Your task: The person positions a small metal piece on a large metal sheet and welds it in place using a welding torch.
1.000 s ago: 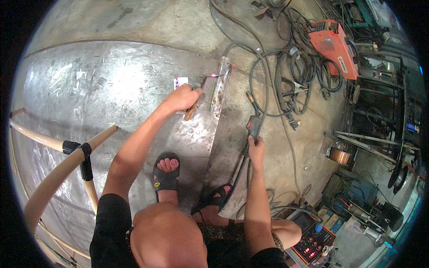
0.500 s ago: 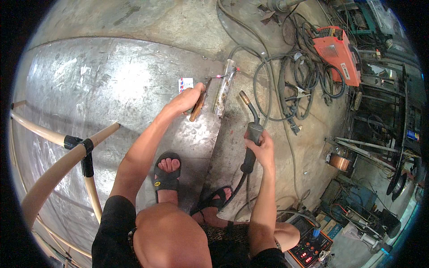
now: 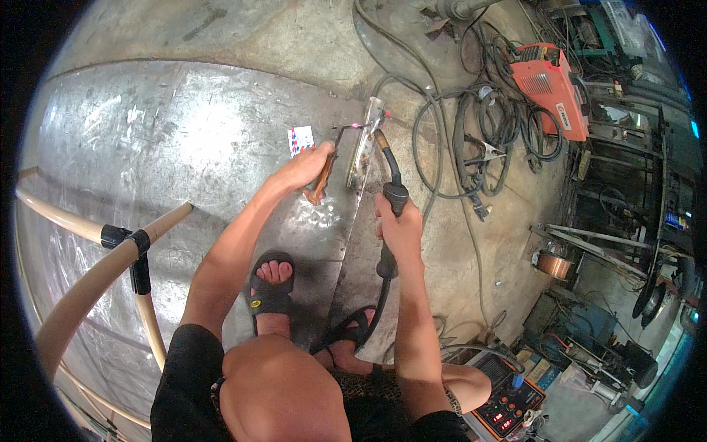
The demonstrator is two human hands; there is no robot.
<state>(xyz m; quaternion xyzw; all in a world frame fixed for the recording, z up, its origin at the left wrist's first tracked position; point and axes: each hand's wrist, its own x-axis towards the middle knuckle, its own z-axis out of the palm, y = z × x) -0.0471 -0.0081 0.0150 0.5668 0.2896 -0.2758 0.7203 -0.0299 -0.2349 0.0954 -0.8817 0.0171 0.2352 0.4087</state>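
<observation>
My left hand [image 3: 303, 168] is closed around the brown handles of what looks like pliers [image 3: 322, 181]. From their tip a thin rod [image 3: 346, 127] reaches toward a narrow metal bar [image 3: 357, 160] lying at the edge of the steel sheet; a spot on the rod glows pink. My right hand [image 3: 403, 230] grips a black welding torch [image 3: 395, 193] by its handle. The torch's curved neck points away from me, and its brass nozzle is right beside the bar; whether they touch I cannot tell. A cable runs from the handle down past my foot.
A striped paper packet [image 3: 300, 137] lies left of the pliers on the steel sheet [image 3: 140, 125]. Right of the bar are coiled cables [image 3: 442, 132] and a red welding machine [image 3: 551, 92]. Beige pipe framing [image 3: 96, 295] stands at left, a panel with dials [image 3: 508, 398] at lower right.
My right hand has swung the torch left and forward, bringing its nozzle up to the metal bar. The pliers and rod in my left hand have shifted only slightly.
</observation>
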